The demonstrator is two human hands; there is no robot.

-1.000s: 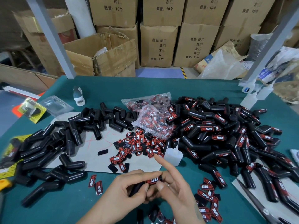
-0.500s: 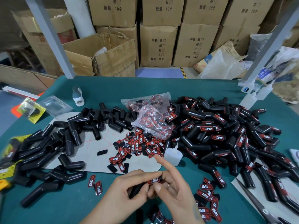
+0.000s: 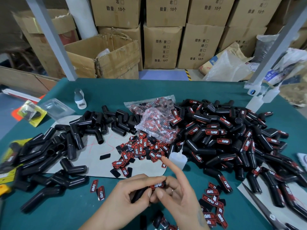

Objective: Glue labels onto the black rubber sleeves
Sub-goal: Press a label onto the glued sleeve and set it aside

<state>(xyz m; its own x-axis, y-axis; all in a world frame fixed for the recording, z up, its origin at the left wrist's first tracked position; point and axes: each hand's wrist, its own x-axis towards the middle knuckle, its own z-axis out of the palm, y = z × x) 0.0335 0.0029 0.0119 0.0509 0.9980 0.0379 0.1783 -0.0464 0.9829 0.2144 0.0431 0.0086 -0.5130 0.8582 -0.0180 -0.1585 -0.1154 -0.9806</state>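
Green counter (image 3: pixel 207 90) carries everything. Right of the glue bottle (image 3: pixel 177 159): the big heap of labelled sleeves (image 3: pixel 232 138), finished, kept apart. Left of the bottle: the bare sleeves (image 3: pixel 66 146), waiting. Just behind and left of the bottle, loose labels (image 3: pixel 142 150) spill from their bag (image 3: pixel 154 117), within easy reach. In front of the bottle, my left hand (image 3: pixel 127 198) clamps the current sleeve (image 3: pixel 141 193) steady, while my right hand (image 3: pixel 176 195) pinches its label (image 3: pixel 157 185) flat, forefinger lifted clear. I judge the glue is setting.
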